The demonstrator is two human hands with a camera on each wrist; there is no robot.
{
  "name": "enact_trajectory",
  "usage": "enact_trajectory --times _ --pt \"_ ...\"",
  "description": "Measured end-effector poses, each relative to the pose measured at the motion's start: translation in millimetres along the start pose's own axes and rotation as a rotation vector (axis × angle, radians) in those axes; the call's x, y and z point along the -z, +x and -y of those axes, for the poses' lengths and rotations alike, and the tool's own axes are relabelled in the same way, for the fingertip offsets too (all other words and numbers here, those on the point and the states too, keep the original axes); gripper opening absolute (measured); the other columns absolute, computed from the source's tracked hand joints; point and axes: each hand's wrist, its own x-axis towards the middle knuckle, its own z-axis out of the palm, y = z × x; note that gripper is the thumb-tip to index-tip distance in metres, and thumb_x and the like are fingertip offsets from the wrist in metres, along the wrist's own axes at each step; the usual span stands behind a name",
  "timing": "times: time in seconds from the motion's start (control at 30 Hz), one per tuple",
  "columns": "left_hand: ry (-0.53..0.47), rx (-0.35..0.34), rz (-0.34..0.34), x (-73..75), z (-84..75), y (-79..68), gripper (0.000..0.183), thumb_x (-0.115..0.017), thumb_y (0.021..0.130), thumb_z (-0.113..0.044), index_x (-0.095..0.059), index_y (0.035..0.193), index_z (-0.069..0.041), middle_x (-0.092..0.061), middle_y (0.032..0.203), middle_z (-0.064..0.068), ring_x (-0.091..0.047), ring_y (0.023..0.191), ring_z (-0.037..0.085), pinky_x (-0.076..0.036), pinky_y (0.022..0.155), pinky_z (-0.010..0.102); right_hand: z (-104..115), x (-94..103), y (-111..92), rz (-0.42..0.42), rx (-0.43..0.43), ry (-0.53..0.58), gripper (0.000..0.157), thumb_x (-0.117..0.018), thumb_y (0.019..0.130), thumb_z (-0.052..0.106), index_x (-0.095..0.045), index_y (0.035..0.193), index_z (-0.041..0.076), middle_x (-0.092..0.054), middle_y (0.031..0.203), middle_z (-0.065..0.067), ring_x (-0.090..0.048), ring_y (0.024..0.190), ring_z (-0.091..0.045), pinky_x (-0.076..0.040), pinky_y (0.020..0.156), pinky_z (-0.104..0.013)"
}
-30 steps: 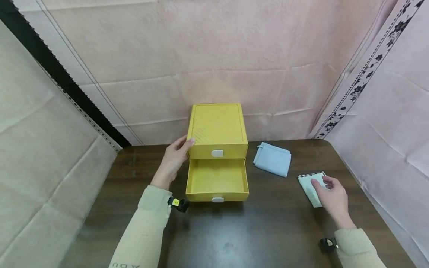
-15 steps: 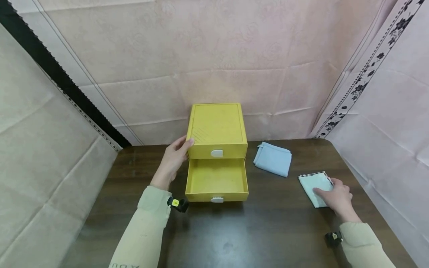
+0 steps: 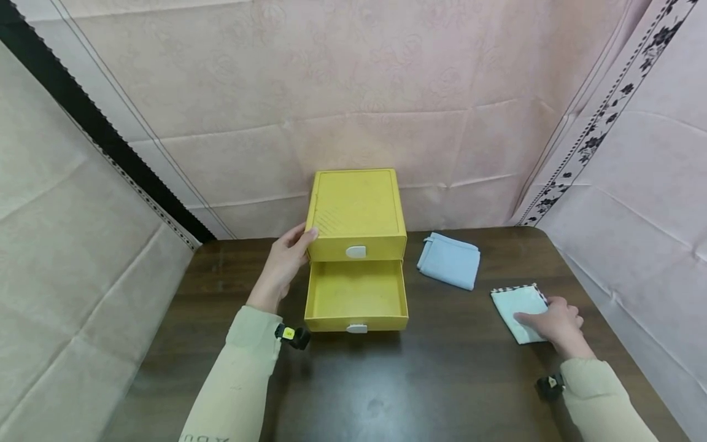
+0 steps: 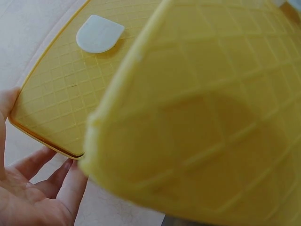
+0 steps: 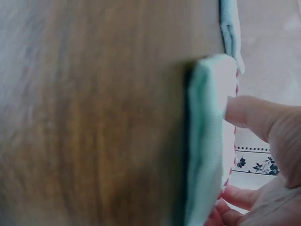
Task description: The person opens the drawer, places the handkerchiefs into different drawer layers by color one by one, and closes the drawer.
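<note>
In the head view a yellow two-drawer box [image 3: 358, 202] stands at the back of the table, its lower drawer [image 3: 356, 323] pulled out and bare inside. My left hand [image 3: 283, 265] grips the box at its upper left front corner, thumb on top and fingers along the side. The left wrist view shows the upper drawer's front [image 4: 56, 101] with a white tab. On the right lies a folded mint-green cloth [image 3: 516, 310] with a checked edge. My right hand [image 3: 558, 322] holds this cloth by its right side, thumb on top, fingers at the edge, partly hidden.
A folded light-blue cloth [image 3: 449, 261] lies between the box and the green cloth. The dark wooden table [image 3: 364, 387] reaches pale fabric hangings [image 3: 353, 80] at the back and on both sides.
My right hand has shifted slightly right and come down onto the mint-green cloth, thumb and fingers now at its right side. The left hand stays on the box.
</note>
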Motion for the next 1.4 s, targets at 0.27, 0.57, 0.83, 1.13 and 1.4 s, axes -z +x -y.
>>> enact_trajectory --times 0.27,0.57,0.83,1.13,1.4 --pt "-0.005 -0.004 -0.004 -0.1 -0.2 -0.2 0.076 -0.066 0.081 -0.062 -0.046 0.145 -0.025 -0.049 0.137 0.000 -0.051 0.121 0.018 -0.043 0.103 0.040 1.4 3.7 -4.6 0.083 -0.002 -0.129 0.115 -0.075 0.071 0.065 -0.029 0.129 -0.024 -0.035 0.110 -0.042 -0.034 0.099 -0.054 -0.033 0.076 -0.064" --pt "0.002 -0.004 0.000 0.4 0.6 -0.1 0.076 -0.065 0.082 -0.063 -0.046 0.145 -0.025 -0.048 0.138 0.000 -0.050 0.122 0.017 -0.042 0.104 0.041 1.4 4.7 -3.5 0.129 -0.025 -0.164 0.123 -0.073 0.069 0.069 -0.022 0.120 -0.030 -0.035 0.104 -0.043 -0.037 0.096 -0.054 -0.037 0.077 -0.062" --pt "-0.008 -0.008 0.006 -0.2 0.1 -0.1 0.076 -0.066 0.082 -0.063 -0.046 0.145 -0.025 -0.048 0.138 0.000 -0.050 0.123 0.017 -0.042 0.103 0.040 2.4 5.5 -1.4 0.137 0.003 -0.205 0.121 -0.073 0.071 0.067 -0.024 0.119 -0.033 -0.035 0.104 -0.047 -0.039 0.098 -0.058 -0.042 0.079 -0.061" --pt "-0.015 0.003 -0.002 1.9 -2.5 -0.9 0.077 -0.066 0.082 -0.062 -0.045 0.146 -0.025 -0.047 0.140 0.002 -0.050 0.123 0.019 -0.042 0.103 0.041 8.7 4.2 -4.8 0.068 0.024 -0.165 0.120 -0.077 0.071 0.061 -0.019 0.122 -0.032 -0.028 0.108 -0.051 -0.032 0.104 -0.064 -0.038 0.082 -0.066" --pt "-0.026 -0.006 0.014 0.1 -0.9 -0.4 0.075 -0.067 0.082 -0.061 -0.046 0.145 -0.025 -0.049 0.137 0.000 -0.051 0.121 0.017 -0.043 0.102 0.039 2.3 4.9 -8.9 0.132 0.072 -0.098 0.121 -0.073 0.078 0.057 -0.009 0.126 -0.034 -0.029 0.119 -0.051 -0.040 0.108 -0.057 -0.041 0.089 -0.064"
